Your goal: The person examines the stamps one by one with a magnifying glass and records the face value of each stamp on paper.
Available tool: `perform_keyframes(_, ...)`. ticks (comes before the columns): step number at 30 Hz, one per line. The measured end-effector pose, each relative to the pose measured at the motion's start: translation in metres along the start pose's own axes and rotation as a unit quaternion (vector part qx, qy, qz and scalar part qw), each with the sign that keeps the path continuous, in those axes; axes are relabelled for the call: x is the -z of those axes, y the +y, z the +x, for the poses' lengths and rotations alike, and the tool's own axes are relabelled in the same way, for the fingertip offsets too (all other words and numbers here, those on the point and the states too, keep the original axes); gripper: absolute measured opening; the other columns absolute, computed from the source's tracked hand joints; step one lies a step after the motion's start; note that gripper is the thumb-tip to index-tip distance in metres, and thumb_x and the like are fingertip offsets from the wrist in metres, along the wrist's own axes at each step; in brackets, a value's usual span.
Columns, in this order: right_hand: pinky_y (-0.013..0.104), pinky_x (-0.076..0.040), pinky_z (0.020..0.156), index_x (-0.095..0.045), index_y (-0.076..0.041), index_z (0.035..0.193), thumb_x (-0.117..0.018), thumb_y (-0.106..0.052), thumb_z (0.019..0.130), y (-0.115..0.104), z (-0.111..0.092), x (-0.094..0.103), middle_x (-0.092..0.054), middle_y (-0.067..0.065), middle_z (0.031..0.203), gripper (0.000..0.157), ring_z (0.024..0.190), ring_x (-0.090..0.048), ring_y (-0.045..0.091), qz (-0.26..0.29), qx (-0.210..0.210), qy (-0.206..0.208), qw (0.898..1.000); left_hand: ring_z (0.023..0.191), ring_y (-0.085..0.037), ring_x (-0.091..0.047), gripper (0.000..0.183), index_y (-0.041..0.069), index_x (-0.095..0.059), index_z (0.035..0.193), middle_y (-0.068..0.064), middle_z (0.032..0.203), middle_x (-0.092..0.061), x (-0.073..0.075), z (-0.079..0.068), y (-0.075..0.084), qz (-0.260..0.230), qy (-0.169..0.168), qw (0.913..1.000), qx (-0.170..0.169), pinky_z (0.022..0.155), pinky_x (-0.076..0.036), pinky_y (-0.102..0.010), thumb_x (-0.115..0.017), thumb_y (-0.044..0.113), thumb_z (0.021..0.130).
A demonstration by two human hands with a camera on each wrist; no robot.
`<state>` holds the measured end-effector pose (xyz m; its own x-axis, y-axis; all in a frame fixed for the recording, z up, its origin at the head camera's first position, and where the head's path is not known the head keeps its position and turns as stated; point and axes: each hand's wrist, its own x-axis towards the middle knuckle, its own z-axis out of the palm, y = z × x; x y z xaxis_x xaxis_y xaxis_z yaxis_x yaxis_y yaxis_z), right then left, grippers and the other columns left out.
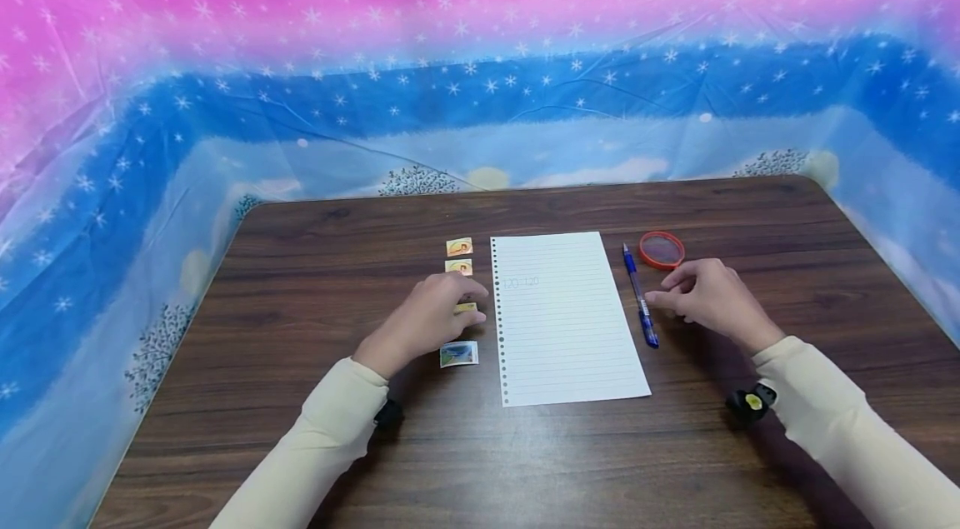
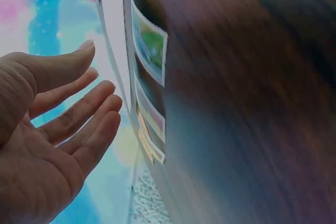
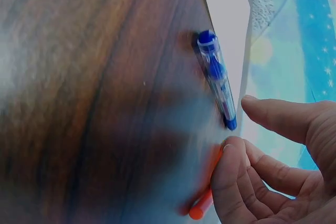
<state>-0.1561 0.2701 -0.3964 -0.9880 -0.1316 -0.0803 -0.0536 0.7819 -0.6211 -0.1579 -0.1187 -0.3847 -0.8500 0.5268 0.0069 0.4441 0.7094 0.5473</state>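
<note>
My left hand hovers over a column of postage stamps, fingers apart and nothing held. The lowest stamp is blue and green; orange-and-cream stamps lie at the far end, and a yellowish one is partly hidden under the fingers. In the left wrist view, the nearest stamp has curled edges. Loosely bent and holding nothing, my right hand is beside a blue pen and a red-orange magnifying glass. The magnifying glass's handle shows behind the fingers in the right wrist view.
Between the hands lies a lined, hole-punched paper sheet, with faint handwritten figures near its upper left. Everything rests on a dark wooden table. A pink and blue snowflake-patterned cloth hangs around the table's back and sides.
</note>
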Motion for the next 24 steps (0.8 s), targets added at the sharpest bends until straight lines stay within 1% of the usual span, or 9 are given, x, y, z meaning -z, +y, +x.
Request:
perform_keyframes(3, 0.033, -0.048, 0.053, -0.072, 0.001, 0.1, -0.08, -0.038, 0.088, -0.001, 0.001, -0.003, -0.065, 0.004, 0.07, 0.041, 0.062, -0.062, 0.018, -0.003, 0.005, -0.002, 1.0, 0.113, -0.026, -0.065, 0.03, 0.001, -0.072, 0.122, -0.011, 0.119, -0.07, -0.004, 0.0, 0.005, 0.005, -0.005, 0.9997, -0.025, 0.094, -0.053, -0.042, -0.074, 0.011, 0.094)
perform_keyframes(5, 0.033, -0.049, 0.053, -0.072, 0.0, 0.099, -0.08, -0.038, 0.088, -0.001, 0.001, -0.006, -0.065, 0.004, 0.07, 0.041, 0.061, -0.062, 0.018, -0.005, 0.009, -0.003, 1.0, 0.109, -0.026, -0.065, 0.032, -0.001, -0.07, 0.123, -0.013, 0.119, -0.069, -0.006, 0.001, 0.007, 0.005, -0.013, 0.9992, -0.038, 0.091, -0.053, -0.041, -0.074, 0.01, 0.093)
perform_keyframes(7, 0.034, -0.049, 0.053, -0.072, 0.0, 0.098, -0.08, -0.038, 0.088, -0.002, 0.002, -0.008, -0.066, 0.004, 0.072, 0.04, 0.06, -0.063, 0.017, -0.005, 0.012, -0.006, 1.0, 0.108, -0.026, -0.065, 0.035, -0.002, -0.068, 0.126, -0.014, 0.122, -0.068, -0.009, 0.001, 0.01, 0.006, -0.024, 0.9987, -0.045, 0.091, -0.053, -0.04, -0.074, 0.01, 0.094)
perform_keyframes(9, 0.034, -0.05, 0.053, -0.073, 0.0, 0.097, -0.08, -0.038, 0.088, -0.002, 0.003, -0.01, -0.066, 0.004, 0.073, 0.04, 0.06, -0.063, 0.017, -0.006, 0.014, -0.007, 1.0, 0.11, -0.025, -0.064, 0.038, -0.001, -0.066, 0.131, -0.014, 0.127, -0.065, -0.011, 0.001, 0.013, 0.005, -0.04, 0.9983, -0.043, 0.09, -0.053, -0.039, -0.072, 0.011, 0.095)
perform_keyframes(11, 0.034, -0.05, 0.053, -0.073, -0.001, 0.096, -0.08, -0.039, 0.088, -0.002, 0.003, -0.013, -0.066, 0.003, 0.073, 0.04, 0.059, -0.062, 0.017, -0.007, 0.015, -0.009, 1.0, 0.115, -0.024, -0.062, 0.04, 0.0, -0.064, 0.133, -0.013, 0.131, -0.063, -0.013, 0.0, 0.016, 0.013, -0.052, 0.9975, -0.045, 0.094, -0.052, -0.039, -0.071, 0.014, 0.097)
perform_keyframes(17, 0.035, -0.049, 0.052, -0.072, -0.002, 0.09, -0.081, -0.041, 0.086, -0.001, 0.007, -0.019, -0.065, 0.002, 0.069, 0.04, 0.056, -0.061, 0.016, -0.012, 0.017, -0.008, 1.0, 0.136, -0.029, -0.05, 0.046, 0.001, -0.06, 0.139, -0.017, 0.144, -0.055, -0.02, 0.0, 0.024, 0.05, -0.082, 0.9921, -0.081, 0.11, -0.043, -0.043, -0.07, 0.021, 0.098)
perform_keyframes(20, 0.035, -0.049, 0.052, -0.071, -0.003, 0.087, -0.081, -0.04, 0.086, -0.002, 0.008, -0.02, -0.064, 0.002, 0.067, 0.038, 0.055, -0.061, 0.016, -0.015, 0.015, -0.008, 1.0, 0.14, -0.031, -0.045, 0.05, 0.002, -0.057, 0.142, -0.018, 0.15, -0.05, -0.023, 0.001, 0.028, 0.058, -0.101, 0.9897, -0.084, 0.112, -0.04, -0.043, -0.069, 0.024, 0.099)
perform_keyframes(24, 0.035, -0.049, 0.051, -0.071, -0.003, 0.083, -0.081, -0.035, 0.087, -0.004, 0.009, -0.021, -0.063, 0.002, 0.064, 0.034, 0.054, -0.06, 0.017, -0.017, 0.014, -0.009, 1.0, 0.144, -0.029, -0.04, 0.053, 0.004, -0.056, 0.144, -0.017, 0.154, -0.045, -0.028, 0.001, 0.034, 0.076, -0.121, 0.9861, -0.086, 0.114, -0.038, -0.041, -0.069, 0.027, 0.098)
